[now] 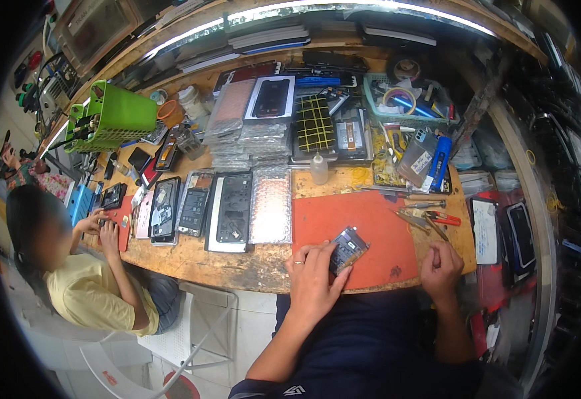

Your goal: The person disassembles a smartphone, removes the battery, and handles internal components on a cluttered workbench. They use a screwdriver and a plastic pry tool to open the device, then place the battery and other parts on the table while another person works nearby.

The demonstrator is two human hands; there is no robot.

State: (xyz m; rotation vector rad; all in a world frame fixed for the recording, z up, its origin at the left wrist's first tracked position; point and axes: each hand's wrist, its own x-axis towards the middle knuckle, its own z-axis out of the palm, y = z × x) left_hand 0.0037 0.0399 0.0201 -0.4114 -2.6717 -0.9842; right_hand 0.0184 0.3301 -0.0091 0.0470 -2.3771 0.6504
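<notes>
My left hand (317,274), a ring on one finger, grips a small dark rectangular phone part (349,249) by its left and near edges. The part has pale markings and a shiny edge, and rests over an orange-red work mat (383,223). My right hand (441,269) is curled closed at the mat's right edge; I cannot make out what is between its fingers. Just beyond it lie a slim brass-coloured tool (436,226), red-handled pliers (444,217) and a screwdriver (425,204).
Stacks of bubble-wrapped packets (257,143) stand beyond the mat, beside a small dropper bottle (319,169). Opened phones and tablets (231,208) line the left. A teal basket (407,120) holds tape and tools. At left, a person in yellow (101,292) works near a green basket (121,110).
</notes>
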